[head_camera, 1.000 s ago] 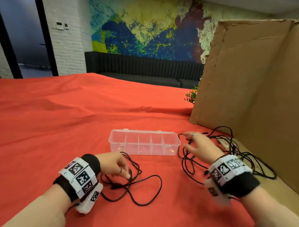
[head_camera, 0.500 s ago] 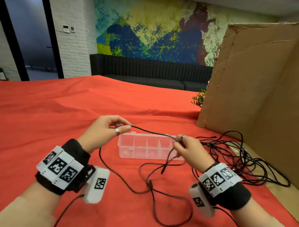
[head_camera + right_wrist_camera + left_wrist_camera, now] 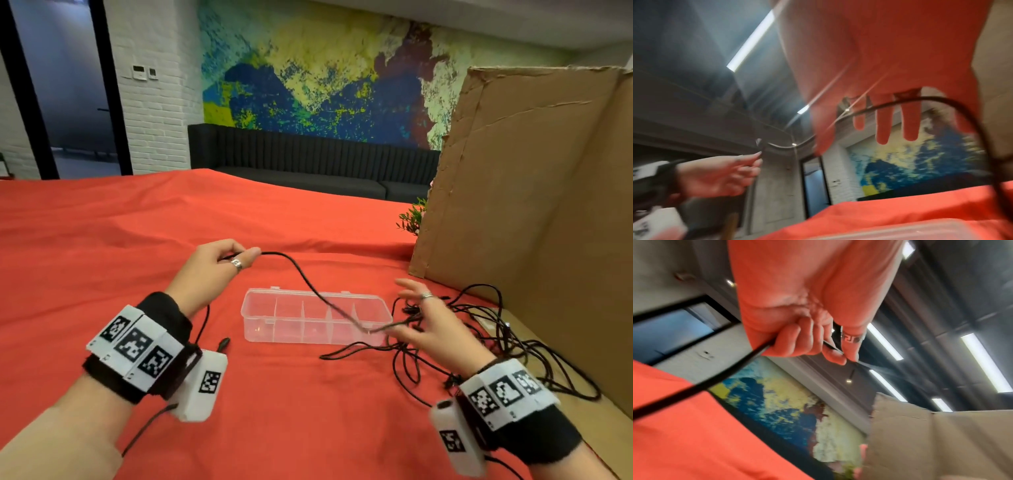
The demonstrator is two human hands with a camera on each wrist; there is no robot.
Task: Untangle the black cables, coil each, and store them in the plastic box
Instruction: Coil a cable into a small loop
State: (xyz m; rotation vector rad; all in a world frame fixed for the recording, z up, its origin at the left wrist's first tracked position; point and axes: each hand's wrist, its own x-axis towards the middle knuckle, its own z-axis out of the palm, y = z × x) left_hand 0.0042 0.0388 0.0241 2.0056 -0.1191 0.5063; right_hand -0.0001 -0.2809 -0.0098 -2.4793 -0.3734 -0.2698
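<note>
A thin, matte black cable [image 3: 301, 277] runs from the left hand [image 3: 209, 270], which pinches it between thumb and curled fingers, down across the clear plastic box [image 3: 260, 308] to the right hand [image 3: 435, 329], whose fingers are spread and blurred. The box is rectangular, with thin dividers, lying between the hands on the red-clothed worktop [image 3: 102, 246]. A tangled heap of black cables [image 3: 513, 342] lies just right of the right hand. No readable writing shows.

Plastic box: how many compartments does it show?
5, side by side in one row along the clear plastic box, split by four dividers. All look empty; a cable held by the left hand crosses above them. Blur could hide further detail.
</note>
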